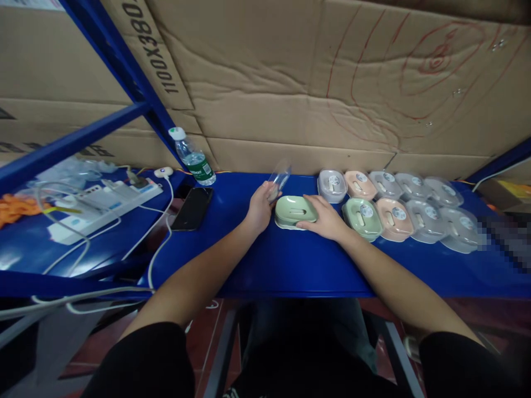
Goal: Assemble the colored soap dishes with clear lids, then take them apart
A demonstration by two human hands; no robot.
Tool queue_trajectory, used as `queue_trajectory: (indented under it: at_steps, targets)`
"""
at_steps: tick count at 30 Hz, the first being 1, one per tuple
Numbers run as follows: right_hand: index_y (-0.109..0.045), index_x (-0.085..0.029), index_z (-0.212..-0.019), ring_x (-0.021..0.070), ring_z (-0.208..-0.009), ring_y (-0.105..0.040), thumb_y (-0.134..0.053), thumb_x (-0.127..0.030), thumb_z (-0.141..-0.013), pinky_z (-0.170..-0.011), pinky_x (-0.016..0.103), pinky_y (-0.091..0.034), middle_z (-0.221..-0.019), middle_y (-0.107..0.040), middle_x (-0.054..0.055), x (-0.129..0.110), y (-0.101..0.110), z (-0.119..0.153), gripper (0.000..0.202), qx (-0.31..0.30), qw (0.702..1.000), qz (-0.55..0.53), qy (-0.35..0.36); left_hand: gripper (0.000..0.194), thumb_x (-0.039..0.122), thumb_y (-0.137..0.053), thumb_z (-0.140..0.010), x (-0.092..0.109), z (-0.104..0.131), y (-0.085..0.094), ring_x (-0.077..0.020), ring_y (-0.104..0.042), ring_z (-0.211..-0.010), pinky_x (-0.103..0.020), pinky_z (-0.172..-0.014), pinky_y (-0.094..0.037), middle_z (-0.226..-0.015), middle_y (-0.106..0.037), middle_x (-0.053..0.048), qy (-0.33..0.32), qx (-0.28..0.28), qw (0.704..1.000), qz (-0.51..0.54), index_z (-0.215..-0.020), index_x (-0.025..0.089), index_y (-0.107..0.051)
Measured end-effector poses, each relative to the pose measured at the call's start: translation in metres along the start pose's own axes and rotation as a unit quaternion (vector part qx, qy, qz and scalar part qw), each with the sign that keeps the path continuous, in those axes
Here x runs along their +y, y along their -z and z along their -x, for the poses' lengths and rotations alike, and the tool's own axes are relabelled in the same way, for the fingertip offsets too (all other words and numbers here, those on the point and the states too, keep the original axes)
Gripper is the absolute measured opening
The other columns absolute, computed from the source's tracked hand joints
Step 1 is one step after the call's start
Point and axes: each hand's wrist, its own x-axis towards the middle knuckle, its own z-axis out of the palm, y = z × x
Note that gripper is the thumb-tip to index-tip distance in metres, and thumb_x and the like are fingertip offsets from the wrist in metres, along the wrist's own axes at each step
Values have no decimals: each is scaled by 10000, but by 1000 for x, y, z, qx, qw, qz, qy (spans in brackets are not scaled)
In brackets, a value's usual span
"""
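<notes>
A light green soap dish (295, 205) without a cover rests on the blue table in front of me, a slot in its middle. My right hand (326, 216) grips it from the right side, thumb at the front edge. Just left of it, my left hand (262, 207) holds a clear plastic lid (281, 176) tilted up on edge. Close to my right hand stands a lidded green soap dish (362, 219) with a round label.
Lidded soap dishes in grey and pink, such as a pink one (395, 220), stand in two rows at right. At left are a water bottle (196, 160), a phone (193, 209) and a power strip (103, 210) with cables. Cardboard (265, 83) walls the back.
</notes>
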Motion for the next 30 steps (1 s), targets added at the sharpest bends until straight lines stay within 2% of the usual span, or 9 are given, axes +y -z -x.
queue_trajectory:
  at_steps: [5, 9, 14, 19, 22, 30]
  targets:
    - [-460, -202, -1606, 424, -1432, -544, -637, -828, -856, -1202, 615, -451, -1511, -560, 208, -2, 2, 2, 992, -18, 999, 23, 17, 371, 535, -781, -833, -3, 2, -1, -243, -725, -1073, -382, -1000, -522, -1078, -763, -50, 4, -29, 1000, 9, -1007, 217, -702]
    - [-490, -195, -1587, 417, -1440, -541, -594, -796, -907, -1201, 594, -464, -1555, -532, 205, -4, 4, 1, 913, -45, 997, 48, 36, 359, 510, -796, -830, -6, 4, -3, -204, -719, -1009, -365, -997, -525, -1062, -754, -40, -12, -52, 999, -1, -1001, 208, -702]
    - [-532, -160, -1549, 428, -1417, -556, -612, -789, -900, -1192, 600, -465, -1545, -550, 224, -8, 3, 2, 907, -42, 996, 73, 40, 363, 511, -812, -807, -11, 4, -4, -207, -719, -1005, -367, -986, -532, -1069, -755, -43, -39, -54, 997, -33, -988, 215, -704]
    - [-591, -184, -1492, 427, -1378, -572, -668, -801, -846, -1176, 622, -470, -1471, -591, 208, -10, 3, 5, 897, -4, 996, 69, 52, 418, 554, -826, -785, -10, 8, -6, -212, -719, -981, -368, -950, -556, -1023, -769, -47, -85, -71, 991, -68, -1014, 217, -734]
    - [-616, -200, -1464, 423, -1365, -575, -698, -787, -831, -1171, 624, -473, -1455, -587, 200, -11, 4, 7, 867, 8, 996, 63, 63, 405, 554, -811, -804, -10, 11, -7, -213, -723, -980, -372, -938, -567, -1063, -777, -49, -96, -82, 989, -82, -1030, 227, -738]
    - [-531, -156, -1534, 448, -1385, -551, -734, -761, -818, -1174, 631, -463, -1504, -560, 235, -19, 5, 8, 960, -38, 994, 93, 51, 383, 543, -747, -863, -16, 8, -2, -219, -720, -1032, -380, -951, -561, -1086, -763, -63, -109, -102, 982, -119, -1072, 225, -710]
